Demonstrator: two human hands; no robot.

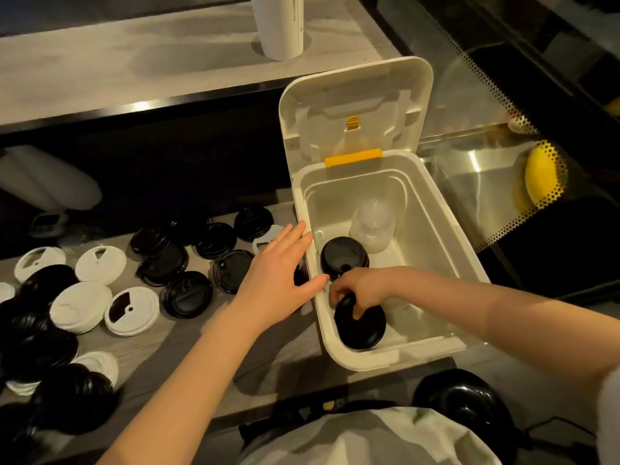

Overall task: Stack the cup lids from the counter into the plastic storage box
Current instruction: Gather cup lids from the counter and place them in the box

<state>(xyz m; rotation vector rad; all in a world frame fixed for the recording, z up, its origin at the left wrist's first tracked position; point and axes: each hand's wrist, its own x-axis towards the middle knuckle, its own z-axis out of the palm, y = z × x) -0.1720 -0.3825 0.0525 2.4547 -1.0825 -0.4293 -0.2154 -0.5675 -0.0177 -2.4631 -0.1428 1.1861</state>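
A white plastic storage box [446, 250] stands open on the counter, its hinged cover [355, 105] raised at the back. Inside it my right hand [360, 288] grips a black lid [364, 328] that stands tilted near the front wall. Behind that sits a stack of black lids [342, 255], and further back a stack of clear dome lids [372, 226]. My left hand [278, 280] is flat with straight fingers, just left of the box, its fingertips at the box's left rim. Several loose black lids [186, 293] and white lids [132, 310] lie on the counter to the left.
A tall white cylinder [278, 25] stands on the raised shelf behind the counter. A glass display case [486, 169] with a yellow object [540, 177] borders the box on the right. A round black object [463, 407] sits low at the front right.
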